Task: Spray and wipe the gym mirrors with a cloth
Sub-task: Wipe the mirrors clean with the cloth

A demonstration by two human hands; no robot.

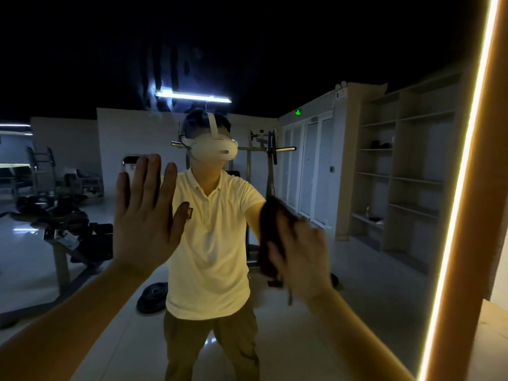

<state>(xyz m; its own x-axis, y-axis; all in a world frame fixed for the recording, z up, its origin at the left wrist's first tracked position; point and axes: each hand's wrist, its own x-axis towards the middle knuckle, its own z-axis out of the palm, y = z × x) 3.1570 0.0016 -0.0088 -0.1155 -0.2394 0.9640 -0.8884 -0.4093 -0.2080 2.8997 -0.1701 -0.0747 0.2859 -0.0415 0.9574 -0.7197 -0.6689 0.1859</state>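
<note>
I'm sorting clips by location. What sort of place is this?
Most likely a gym. The view faces a large wall mirror with a lit edge, and its reflection shows a barbell rack and weight plates lying on the floor.

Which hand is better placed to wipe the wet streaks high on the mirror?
The right hand: it presses the dark brown cloth against the large light-edged wall mirror. The left hand lies flat on the glass, empty, though nearer the streaks.
</note>
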